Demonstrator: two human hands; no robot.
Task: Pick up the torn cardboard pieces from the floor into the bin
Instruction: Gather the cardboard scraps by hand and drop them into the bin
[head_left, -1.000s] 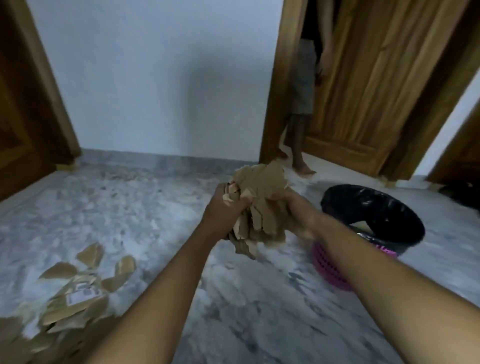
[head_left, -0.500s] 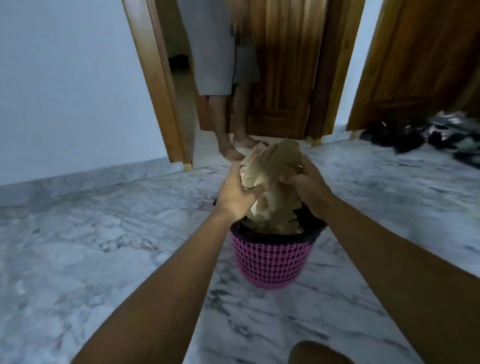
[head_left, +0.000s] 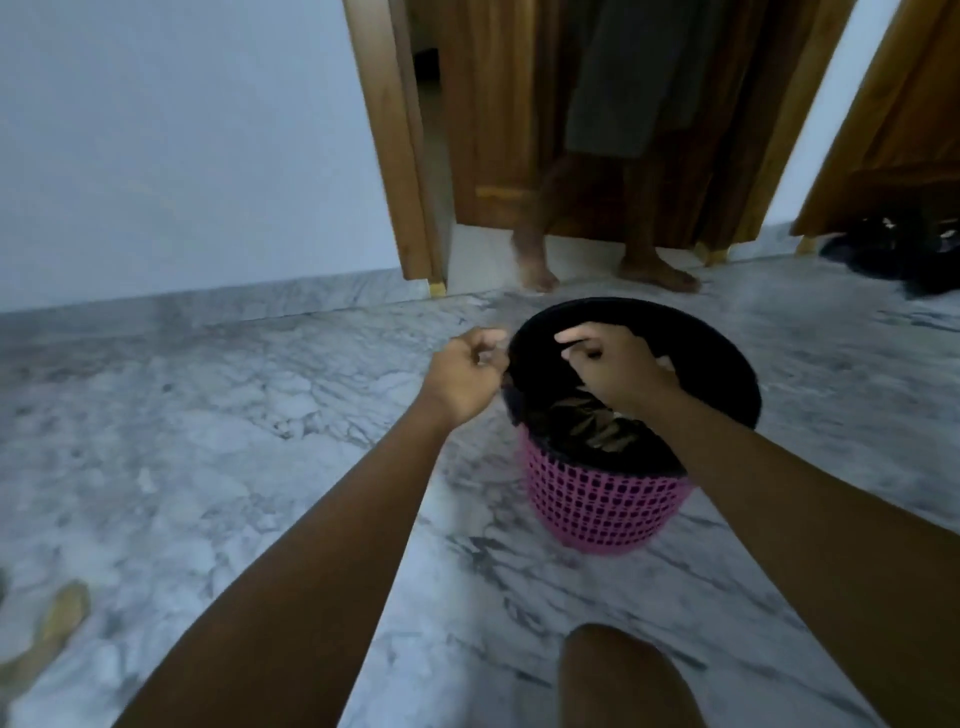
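The bundle had dropped: the cardboard pieces (head_left: 597, 423) lay inside the bin (head_left: 602, 501), left hand (head_left: 465, 371) and right hand (head_left: 615, 366) apart at its rim, loosely curled, seemingly empty, a blurred scrap (head_left: 60, 616) still on the floor (head_left: 260, 415)

Pink plastic lattice bin (head_left: 602, 506) on polished marble floor (head_left: 208, 426)
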